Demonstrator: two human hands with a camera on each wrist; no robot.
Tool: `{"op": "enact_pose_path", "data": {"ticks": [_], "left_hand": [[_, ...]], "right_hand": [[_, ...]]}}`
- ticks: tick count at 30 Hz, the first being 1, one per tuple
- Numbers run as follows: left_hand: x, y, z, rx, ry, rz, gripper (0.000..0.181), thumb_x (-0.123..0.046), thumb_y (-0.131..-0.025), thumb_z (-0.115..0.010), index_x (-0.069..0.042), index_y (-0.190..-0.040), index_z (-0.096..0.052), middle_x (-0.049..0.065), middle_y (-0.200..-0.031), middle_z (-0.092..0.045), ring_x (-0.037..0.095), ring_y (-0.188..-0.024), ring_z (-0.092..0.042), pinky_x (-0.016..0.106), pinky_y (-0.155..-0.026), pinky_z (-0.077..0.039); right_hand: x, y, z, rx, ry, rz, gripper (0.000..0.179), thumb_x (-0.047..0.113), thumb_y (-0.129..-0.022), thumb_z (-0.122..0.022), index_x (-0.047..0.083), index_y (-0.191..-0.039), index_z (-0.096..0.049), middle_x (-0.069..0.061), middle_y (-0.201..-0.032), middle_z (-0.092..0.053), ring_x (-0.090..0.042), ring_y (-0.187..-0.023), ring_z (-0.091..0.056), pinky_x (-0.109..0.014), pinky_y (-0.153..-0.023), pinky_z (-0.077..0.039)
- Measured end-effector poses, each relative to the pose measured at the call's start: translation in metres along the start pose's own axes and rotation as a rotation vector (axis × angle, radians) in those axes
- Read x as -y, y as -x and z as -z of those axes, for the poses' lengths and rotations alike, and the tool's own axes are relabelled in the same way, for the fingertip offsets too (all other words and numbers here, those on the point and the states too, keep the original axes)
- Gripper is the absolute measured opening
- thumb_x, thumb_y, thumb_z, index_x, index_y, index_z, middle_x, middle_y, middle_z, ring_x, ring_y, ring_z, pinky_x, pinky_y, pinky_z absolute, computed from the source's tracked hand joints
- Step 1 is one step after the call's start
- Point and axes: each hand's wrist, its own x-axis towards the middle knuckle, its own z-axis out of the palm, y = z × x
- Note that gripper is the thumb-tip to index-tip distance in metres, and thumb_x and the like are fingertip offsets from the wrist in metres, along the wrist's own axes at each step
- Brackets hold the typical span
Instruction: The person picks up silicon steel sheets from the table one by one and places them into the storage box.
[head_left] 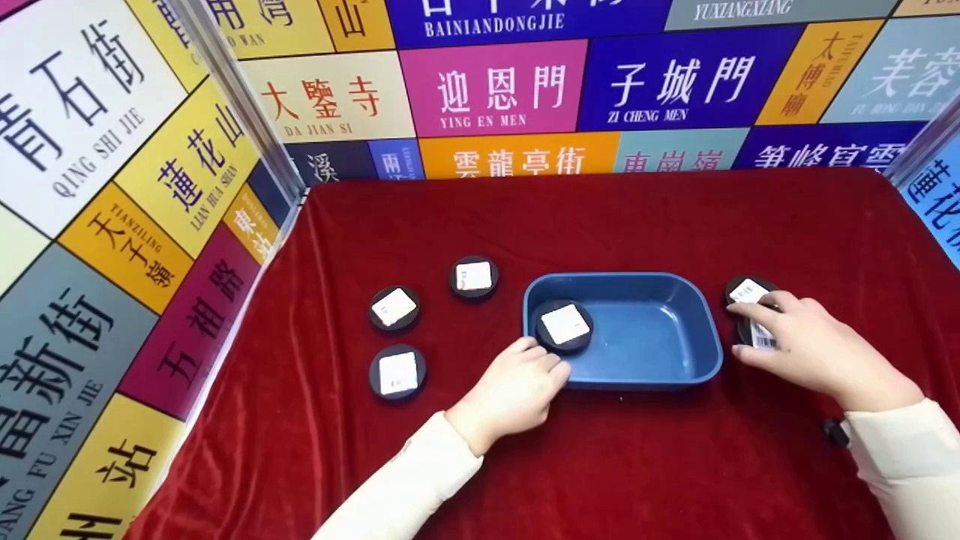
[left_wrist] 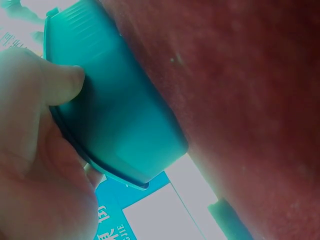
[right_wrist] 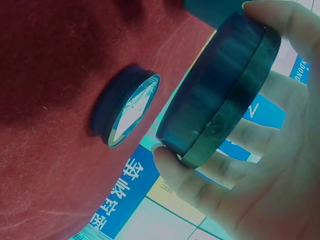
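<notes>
My left hand (head_left: pixel 517 386) grips the near-left rim of a blue plastic box (head_left: pixel 645 341), its thumb lying on the outer wall in the left wrist view. Inside the box, at its left end, lies a flat round black case (head_left: pixel 564 327) with a white label. To the right of the box, my right hand (head_left: pixel 821 345) holds another round black case (right_wrist: pixel 225 90) by its edge between thumb and fingers, raised off the cloth. Just beyond it, a similar case (right_wrist: pixel 125 110) rests on the cloth, partly covered by the hand in the head view.
Left of the box, three more labelled black cases lie on the red cloth: a back one (head_left: pixel 473 278), a middle one (head_left: pixel 394 309) and a front one (head_left: pixel 397 372). Printed panels (head_left: pixel 495 86) stand behind the table (head_left: pixel 600 465) and along its left side.
</notes>
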Motion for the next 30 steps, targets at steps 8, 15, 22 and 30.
{"op": "enact_pose_path", "data": {"ticks": [8, 15, 22, 30], "left_hand": [[0.000, 0.000, -0.001, -0.008, 0.001, -0.002, 0.006, -0.011, -0.086, -0.056, -0.016, -0.083, -0.056, -0.003, -0.078, -0.064, 0.017, -0.079, -0.062, 0.033, -0.089, -0.044], [0.000, 0.000, -0.001, -0.003, 0.004, -0.001, 0.006, -0.011, -0.087, -0.056, -0.016, -0.084, -0.056, -0.003, -0.079, -0.064, 0.017, -0.080, -0.063, 0.033, -0.089, -0.044], [0.000, 0.000, -0.001, -0.010, 0.002, 0.000, 0.006, -0.011, -0.087, -0.056, -0.016, -0.083, -0.055, -0.003, -0.078, -0.063, 0.017, -0.080, -0.062, 0.033, -0.088, -0.044], [0.000, -0.001, -0.001, -0.005, 0.004, -0.005, 0.006, -0.011, -0.086, -0.057, -0.016, -0.083, -0.057, -0.003, -0.077, -0.064, 0.017, -0.078, -0.062, 0.032, -0.088, -0.044]], "right_hand": [[0.005, -0.002, 0.001, -0.031, 0.014, 0.031, 0.052, 0.033, -0.085, -0.076, 0.015, -0.132, -0.064, -0.026, -0.122, -0.056, -0.049, -0.105, -0.054, -0.065, -0.080, -0.049], [0.012, -0.004, 0.007, 0.001, 0.011, 0.018, 0.053, 0.034, -0.087, -0.075, 0.014, -0.134, -0.062, -0.025, -0.126, -0.054, -0.048, -0.108, -0.051, -0.066, -0.082, -0.050], [0.016, -0.007, 0.011, 0.012, 0.006, 0.013, 0.054, 0.035, -0.087, -0.074, 0.016, -0.136, -0.061, -0.024, -0.128, -0.054, -0.048, -0.110, -0.051, -0.066, -0.082, -0.050], [0.020, -0.008, 0.012, -0.013, 0.002, 0.023, 0.053, 0.035, -0.086, -0.075, 0.017, -0.134, -0.062, -0.023, -0.125, -0.055, -0.045, -0.107, -0.052, -0.064, -0.080, -0.051]]}}
